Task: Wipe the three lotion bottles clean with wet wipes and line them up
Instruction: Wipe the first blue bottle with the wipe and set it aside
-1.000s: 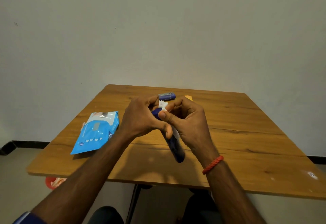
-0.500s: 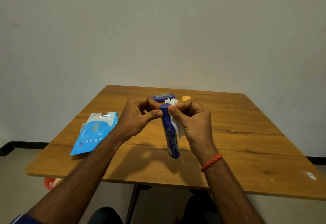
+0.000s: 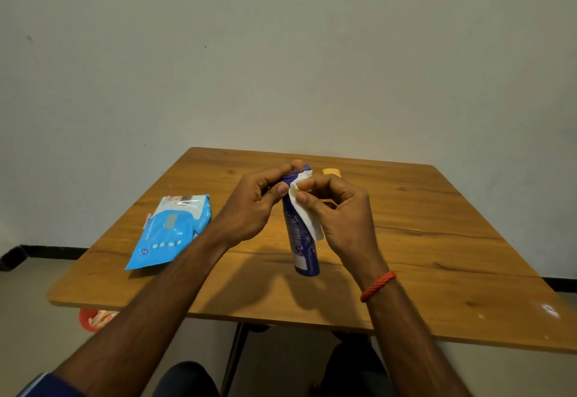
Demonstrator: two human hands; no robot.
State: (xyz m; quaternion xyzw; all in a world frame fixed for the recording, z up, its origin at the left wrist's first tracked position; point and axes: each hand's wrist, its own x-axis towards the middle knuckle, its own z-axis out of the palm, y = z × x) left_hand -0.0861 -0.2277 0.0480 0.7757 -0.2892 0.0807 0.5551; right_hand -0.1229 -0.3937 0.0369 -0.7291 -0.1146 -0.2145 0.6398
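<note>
Bottle (image 3: pixel 302 237): dark blue, slim, with pale print down its side; held nearly upright above the table (image 3: pixel 437 240), top leaning slightly away, base free of the wood and casting a shadow below. Its upper part sits between the two hands; the lower body and base hang clear beneath both grips.

Left hand (image 3: pixel 253 206): closed on the bottle's top end from the left, thumb pressed to the near side, fingers curled over the cap region.

Right hand (image 3: pixel 340 212): closed on a white wipe (image 3: pixel 304 209), pinching it between thumb and forefingers against the bottle's upper right side. The wipe is crumpled at the top, beside the cap, and trails down the bottle's right flank to about mid-body. A red cord band (image 3: pixel 377 285) circles this wrist.

Second blue item (image 3: pixel 306 166): only a sliver shows behind the fingertips, on the far part of the table; its shape cannot be told.

Orange item (image 3: pixel 331 172): on the far table, just right of the hands, partly hidden by the right hand.

Wipes pack (image 3: pixel 170 231): light blue, lying flat on the left part of the table, well apart from the hands, top flap pale.

Table: wood-grain top, square, set against a plain wall (image 3: pixel 281 53).

Red object (image 3: pixel 93 318): on the floor under the table's near left edge, partly hidden.
</note>
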